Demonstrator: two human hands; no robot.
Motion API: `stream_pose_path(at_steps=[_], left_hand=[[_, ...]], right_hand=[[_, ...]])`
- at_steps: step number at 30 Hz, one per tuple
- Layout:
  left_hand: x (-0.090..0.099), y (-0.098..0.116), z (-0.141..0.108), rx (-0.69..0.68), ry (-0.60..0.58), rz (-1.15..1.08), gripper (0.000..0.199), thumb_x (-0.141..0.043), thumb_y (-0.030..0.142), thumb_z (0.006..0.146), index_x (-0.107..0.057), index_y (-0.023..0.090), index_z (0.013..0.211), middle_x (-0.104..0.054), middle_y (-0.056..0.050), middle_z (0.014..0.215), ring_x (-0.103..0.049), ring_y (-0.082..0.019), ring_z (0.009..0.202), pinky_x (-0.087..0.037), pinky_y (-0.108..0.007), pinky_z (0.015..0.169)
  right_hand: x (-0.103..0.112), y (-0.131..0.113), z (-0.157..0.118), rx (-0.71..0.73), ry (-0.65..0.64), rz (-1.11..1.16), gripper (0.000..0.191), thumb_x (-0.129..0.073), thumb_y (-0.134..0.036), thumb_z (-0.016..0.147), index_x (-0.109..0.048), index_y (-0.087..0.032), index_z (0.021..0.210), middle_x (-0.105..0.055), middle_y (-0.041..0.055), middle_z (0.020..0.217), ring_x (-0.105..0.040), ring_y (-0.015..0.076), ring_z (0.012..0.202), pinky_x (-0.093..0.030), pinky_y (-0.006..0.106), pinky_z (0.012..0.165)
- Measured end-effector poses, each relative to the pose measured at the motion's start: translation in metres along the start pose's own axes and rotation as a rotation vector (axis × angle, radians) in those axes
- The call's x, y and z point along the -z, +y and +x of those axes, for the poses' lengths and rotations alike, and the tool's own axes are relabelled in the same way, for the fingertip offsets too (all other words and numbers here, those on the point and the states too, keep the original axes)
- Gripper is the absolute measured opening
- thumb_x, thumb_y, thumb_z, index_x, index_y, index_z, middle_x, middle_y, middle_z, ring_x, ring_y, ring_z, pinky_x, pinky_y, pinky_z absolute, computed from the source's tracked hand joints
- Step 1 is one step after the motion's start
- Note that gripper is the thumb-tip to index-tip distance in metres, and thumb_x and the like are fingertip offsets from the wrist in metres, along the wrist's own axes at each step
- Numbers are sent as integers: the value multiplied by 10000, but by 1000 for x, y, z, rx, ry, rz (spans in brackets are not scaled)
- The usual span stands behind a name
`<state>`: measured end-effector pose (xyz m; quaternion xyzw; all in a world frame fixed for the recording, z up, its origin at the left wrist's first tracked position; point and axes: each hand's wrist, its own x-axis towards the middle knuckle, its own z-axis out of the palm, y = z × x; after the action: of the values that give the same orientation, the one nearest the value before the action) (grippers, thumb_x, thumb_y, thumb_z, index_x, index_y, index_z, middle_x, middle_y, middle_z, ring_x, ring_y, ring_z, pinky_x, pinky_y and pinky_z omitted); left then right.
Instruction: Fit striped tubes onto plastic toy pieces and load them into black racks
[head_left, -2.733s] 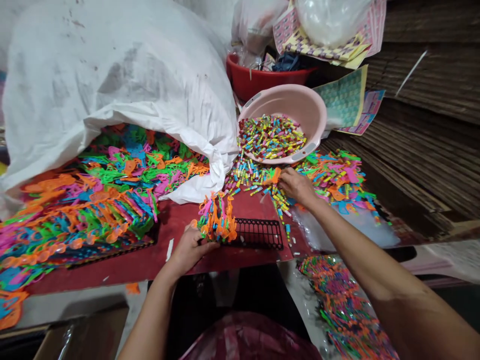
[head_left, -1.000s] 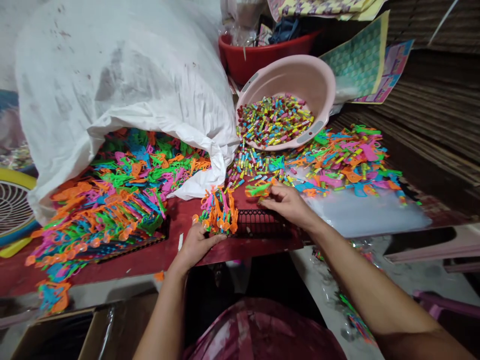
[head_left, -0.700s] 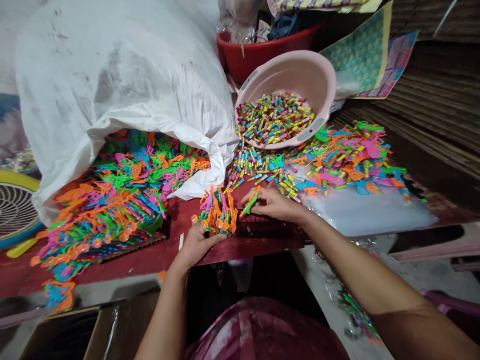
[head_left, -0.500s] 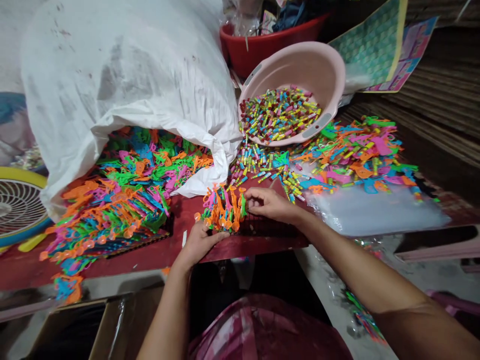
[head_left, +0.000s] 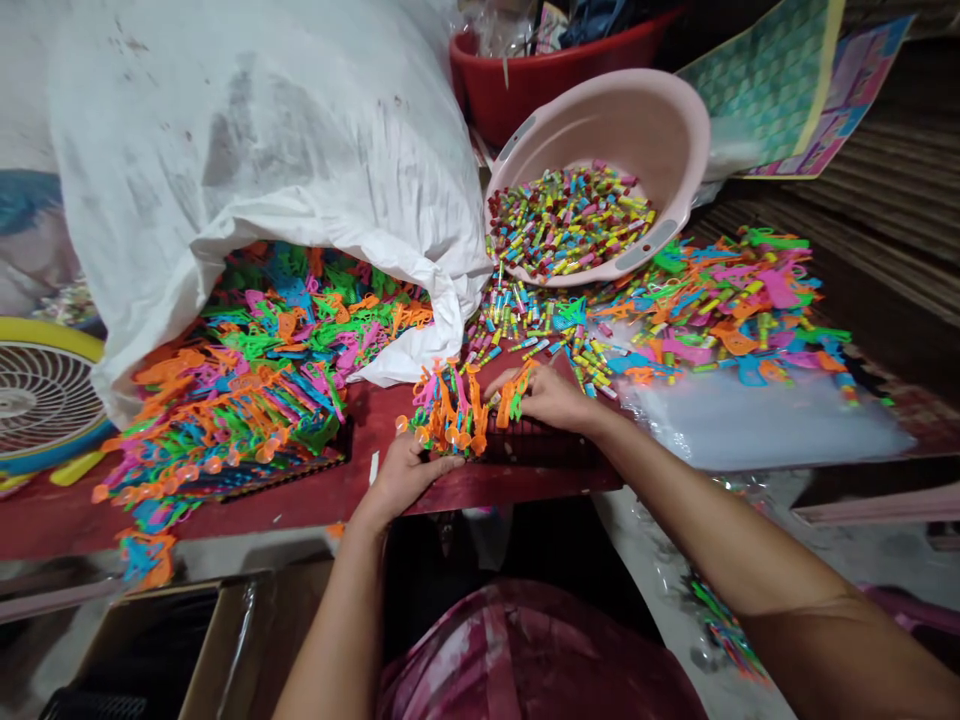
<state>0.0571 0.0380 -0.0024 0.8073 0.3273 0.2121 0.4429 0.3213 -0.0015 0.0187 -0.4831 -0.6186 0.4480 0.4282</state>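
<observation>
A short row of small plastic toy guns (head_left: 452, 405), orange, pink, blue and green, stands upright near the front edge of the red table. My left hand (head_left: 403, 478) grips the near left side of this row, its thumb along the bottom front; the other fingers are partly hidden by the toys. Just right of the row, my right hand (head_left: 556, 400) pinches a few orange and green toy guns (head_left: 516, 392) that stand apart from the row. Under and behind the right hand lies a dark ridged rack, mostly covered.
Left, a white sack (head_left: 262, 130) spills toy guns (head_left: 300, 320); a longer row (head_left: 225, 440) stands before it. Behind, a pink basin (head_left: 600, 120) holds small colourful tubes. Mixed toys and tubes (head_left: 735, 310) lie right, above clear plastic bags (head_left: 772, 425). A fan (head_left: 45, 400) stands far left.
My right hand has shifted slightly right, away from the row, and now has a few orange and green toy guns in its fingers. My left hand stays at the row.
</observation>
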Motion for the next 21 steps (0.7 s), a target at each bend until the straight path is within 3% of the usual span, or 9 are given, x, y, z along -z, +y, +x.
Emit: stream_pose_path(at_steps=[5,10,14,18,21], left_hand=[[0,0,0,51,-21,-10,323,-705,409,808,-736,187,1040,-749,-25,1048,-682,-209,956,-510,-311,926],[0,3,0,46,-25,-36,327,-702,395,819,-724,199,1079,-743,-23,1083,-678,-212,1008,-495,-327,977],[0,4,0,59,-28,-51,330,-699,391,822,-722,194,1085,-743,-27,1088,-680,-215,1011,-500,-341,981],[-1,2,0,56,-21,-55,322,-703,384,817,-727,186,1069,-746,-30,1077,-683,-215,1002,-507,-337,968],[-2,1,0,43,-12,-61,311,-706,380,816,-731,186,1056,-744,-30,1082,-680,-211,1008,-506,-330,968]], right_hand=[[1,-1,8,62,-72,-27,158,-596,-161,725,-677,-143,860,-692,28,851,-639,173,816,-489,287,761],[1,-13,13,102,-123,-259,137,-558,-94,720,-640,-158,809,-630,-8,730,-551,142,688,-417,243,663],[-8,-12,16,132,-72,-252,117,-547,-105,714,-608,-159,798,-555,-36,679,-460,114,633,-346,216,609],[-17,-2,15,17,96,-257,38,-573,-183,720,-563,-158,748,-498,-55,654,-395,92,600,-274,202,560],[-17,2,13,27,108,-317,46,-549,-176,733,-550,-161,690,-505,-43,650,-404,102,622,-260,209,570]])
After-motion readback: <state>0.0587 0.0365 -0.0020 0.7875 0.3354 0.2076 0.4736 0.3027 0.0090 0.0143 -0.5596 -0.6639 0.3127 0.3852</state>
